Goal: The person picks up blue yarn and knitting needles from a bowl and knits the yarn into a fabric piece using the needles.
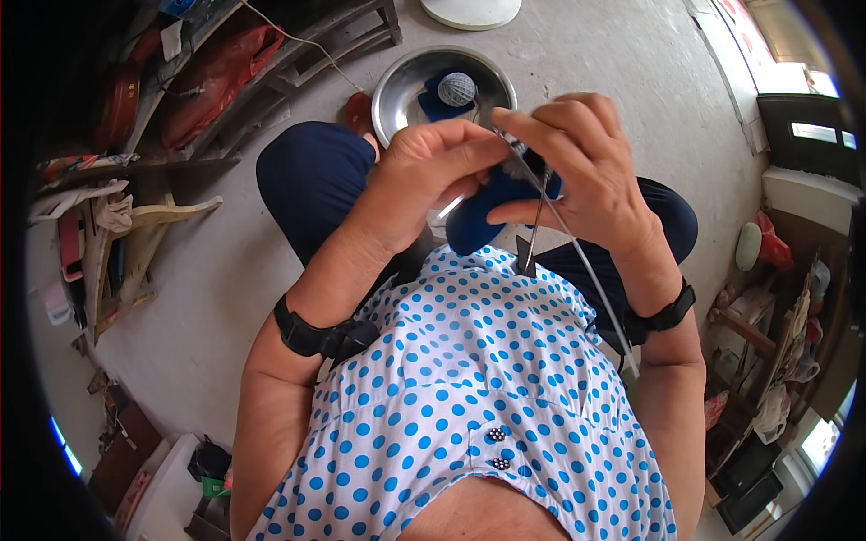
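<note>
Between my hands, above my lap, is a dark blue knitted piece point(477, 216) with some grey near its top. My left hand point(440, 162) pinches the work at its upper edge with thumb and forefinger. My right hand point(582, 162) curls around the other side, fingertips at the stitches, its thumb against the blue knitting. A long metal knitting needle point(588, 264) slants from the fingertips down past my right wrist; another needle point(536, 226) points down towards my shirt. On the floor ahead, a steel basin point(406, 74) holds a ball of grey yarn point(457, 89) and a dark blue piece point(433, 105).
A low wooden rack point(298, 67) with a red plastic bag point(216, 88) stands at the upper left. A wooden stand point(135, 237) is further down the left side. Shelves with bags point(771, 412) line the right. A round white base point(471, 10) lies beyond the basin.
</note>
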A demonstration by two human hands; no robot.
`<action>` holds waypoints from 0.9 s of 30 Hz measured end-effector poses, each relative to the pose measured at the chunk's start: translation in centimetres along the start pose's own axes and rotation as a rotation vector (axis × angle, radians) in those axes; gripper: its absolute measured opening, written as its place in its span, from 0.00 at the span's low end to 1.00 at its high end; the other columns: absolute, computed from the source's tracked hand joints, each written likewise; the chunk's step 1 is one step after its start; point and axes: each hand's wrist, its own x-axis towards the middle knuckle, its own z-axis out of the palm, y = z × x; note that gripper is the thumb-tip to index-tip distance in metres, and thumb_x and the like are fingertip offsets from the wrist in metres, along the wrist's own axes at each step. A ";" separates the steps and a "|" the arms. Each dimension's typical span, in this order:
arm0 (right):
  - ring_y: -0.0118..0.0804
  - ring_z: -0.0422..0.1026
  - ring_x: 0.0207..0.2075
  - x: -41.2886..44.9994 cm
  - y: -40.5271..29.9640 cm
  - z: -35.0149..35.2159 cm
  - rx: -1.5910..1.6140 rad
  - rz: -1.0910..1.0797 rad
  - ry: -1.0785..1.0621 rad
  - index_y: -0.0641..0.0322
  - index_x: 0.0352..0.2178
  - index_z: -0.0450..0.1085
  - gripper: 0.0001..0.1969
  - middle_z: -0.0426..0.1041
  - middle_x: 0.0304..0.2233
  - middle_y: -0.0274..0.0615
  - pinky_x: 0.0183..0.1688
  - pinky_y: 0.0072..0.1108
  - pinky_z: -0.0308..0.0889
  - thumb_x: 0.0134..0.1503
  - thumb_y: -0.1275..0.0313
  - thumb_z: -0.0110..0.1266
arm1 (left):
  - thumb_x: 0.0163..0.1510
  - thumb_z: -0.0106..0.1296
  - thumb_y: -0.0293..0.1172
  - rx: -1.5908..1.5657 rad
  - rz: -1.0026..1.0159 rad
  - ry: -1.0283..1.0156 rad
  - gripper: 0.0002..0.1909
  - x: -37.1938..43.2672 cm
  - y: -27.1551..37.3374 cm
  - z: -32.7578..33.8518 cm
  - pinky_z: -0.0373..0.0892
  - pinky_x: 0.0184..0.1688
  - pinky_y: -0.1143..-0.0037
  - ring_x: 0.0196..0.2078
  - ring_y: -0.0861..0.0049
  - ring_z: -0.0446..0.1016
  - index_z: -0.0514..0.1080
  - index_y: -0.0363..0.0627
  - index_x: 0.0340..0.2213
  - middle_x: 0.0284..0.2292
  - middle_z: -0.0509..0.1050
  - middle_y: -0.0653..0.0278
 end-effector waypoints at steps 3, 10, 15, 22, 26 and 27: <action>0.35 0.65 0.34 -1.6 0.6 0.2 -0.052 -0.029 0.161 0.56 0.36 0.72 0.30 0.67 0.31 0.34 0.37 0.25 0.60 0.30 0.53 0.66 | 0.56 0.52 0.32 -0.089 0.004 0.022 0.09 0.0 0.2 -0.8 0.55 0.17 0.91 0.17 0.95 0.62 0.74 0.40 0.34 0.24 0.74 0.71; 0.33 0.64 0.28 -3.6 0.1 0.3 0.422 0.264 0.063 0.66 0.26 0.70 0.04 0.67 0.22 0.38 0.30 0.24 0.59 0.50 0.76 0.50 | 0.55 0.51 0.33 -0.189 0.009 0.041 0.09 0.0 0.0 -1.0 0.57 0.18 0.92 0.19 0.94 0.65 0.74 0.41 0.34 0.26 0.75 0.69; 0.34 0.64 0.28 -4.0 0.0 0.1 0.561 0.355 0.056 0.65 0.27 0.69 0.05 0.67 0.23 0.39 0.30 0.24 0.59 0.52 0.74 0.47 | 0.53 0.54 0.33 -0.165 0.004 -0.004 0.10 0.0 0.2 -1.4 0.60 0.21 0.93 0.23 0.94 0.68 0.75 0.40 0.34 0.26 0.75 0.70; 0.36 0.64 0.27 -3.5 -0.8 0.6 0.329 0.221 0.102 0.64 0.29 0.68 0.05 0.68 0.25 0.39 0.30 0.25 0.59 0.49 0.80 0.48 | 0.52 0.56 0.33 -0.112 0.077 0.123 0.09 0.0 -0.1 -0.9 0.58 0.19 0.93 0.21 0.93 0.67 0.74 0.41 0.34 0.24 0.73 0.71; 0.36 0.64 0.27 -3.5 -1.2 1.1 0.188 0.214 0.149 0.64 0.30 0.67 0.07 0.67 0.25 0.40 0.29 0.26 0.58 0.45 0.81 0.51 | 0.52 0.56 0.32 -0.111 0.084 0.143 0.09 -0.1 -0.2 -0.8 0.60 0.20 0.95 0.22 0.94 0.69 0.74 0.41 0.35 0.25 0.75 0.70; 0.36 0.64 0.27 -3.4 -1.3 1.3 0.187 0.214 0.148 0.64 0.30 0.67 0.07 0.67 0.25 0.40 0.29 0.26 0.58 0.45 0.81 0.51 | 0.52 0.56 0.32 -0.112 0.084 0.143 0.09 -0.1 -0.2 -0.6 0.60 0.20 0.95 0.22 0.94 0.69 0.74 0.41 0.35 0.25 0.75 0.70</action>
